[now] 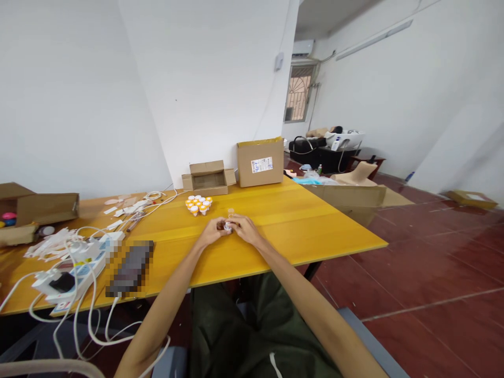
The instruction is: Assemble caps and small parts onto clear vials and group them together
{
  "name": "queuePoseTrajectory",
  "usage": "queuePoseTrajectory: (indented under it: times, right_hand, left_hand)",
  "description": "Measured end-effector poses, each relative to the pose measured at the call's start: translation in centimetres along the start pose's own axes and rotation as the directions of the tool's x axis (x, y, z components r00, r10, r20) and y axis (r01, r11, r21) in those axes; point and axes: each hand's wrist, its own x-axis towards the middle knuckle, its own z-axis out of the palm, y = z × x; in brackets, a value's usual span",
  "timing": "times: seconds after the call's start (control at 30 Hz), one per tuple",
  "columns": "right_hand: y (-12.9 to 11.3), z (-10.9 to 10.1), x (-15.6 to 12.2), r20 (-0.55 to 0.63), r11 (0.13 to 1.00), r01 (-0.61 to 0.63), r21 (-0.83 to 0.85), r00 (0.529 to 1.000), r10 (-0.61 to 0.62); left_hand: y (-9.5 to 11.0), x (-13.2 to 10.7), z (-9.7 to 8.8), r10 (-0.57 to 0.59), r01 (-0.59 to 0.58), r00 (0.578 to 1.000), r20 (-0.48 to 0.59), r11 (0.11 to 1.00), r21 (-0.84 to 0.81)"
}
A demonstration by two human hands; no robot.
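My left hand is closed around a small whitish object, low over the yellow table. From the other side, the fingers of my right hand pinch at the same object. My fingers cover most of it, so its kind cannot be made out. Just beyond my fingertips is a small clear, pale orange piece; whether I touch it is unclear. Farther back and to the left stands a cluster of several small containers with white and orange tops.
On the yellow table, an open cardboard box and a taller carton stand at the back. At left are a power strip with loose white cables, a blurred-out dark phone-like device and another open box.
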Motion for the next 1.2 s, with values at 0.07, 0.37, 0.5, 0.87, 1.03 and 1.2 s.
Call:
queuePoseTrajectory:
  times: [0.07, 0.37, 0.5, 0.87, 1.03, 1.2]
  right_hand:
    - [-0.19, -0.05, 0.03, 0.000, 1.000, -0.004, -0.008, 1.000, 0.004]
    - [-0.31, -0.08, -0.02, -0.014, 1.000, -0.016, 0.001, 1.000, 0.016]
    - [-0.34, -0.10, -0.03, -0.009, 1.000, -0.012, 0.000, 1.000, 0.012]
    - [-0.47, -0.16, -0.02, -0.054, 0.999, 0.000, 0.038, 0.999, 0.002]
    - [-0.42, -0.13, 0.11, -0.069, 0.997, -0.049, 0.054, 0.996, 0.052]
    - [-0.81, -0.26, 0.08, -0.044, 0.998, -0.056, 0.026, 0.997, 0.057]
  left_hand:
    - [-0.05, -0.02, -0.01, 0.012, -0.012, 1.000, 0.003, 1.000, -0.009]
    - [0.12, -0.13, 0.03, 0.052, -0.052, 0.998, 0.022, 0.998, -0.025]
    - [0.12, -0.14, -0.01, 0.050, -0.050, 0.998, 0.030, 0.999, -0.010]
    - [-0.02, -0.02, -0.05, 0.062, -0.062, 0.998, 0.014, 0.998, 0.026]
    - [0.09, -0.05, -0.07, 0.054, -0.055, 0.998, 0.010, 0.998, 0.036]
    - [0.12, -0.04, -0.10, 0.038, -0.039, 0.999, 0.021, 0.999, 0.038]
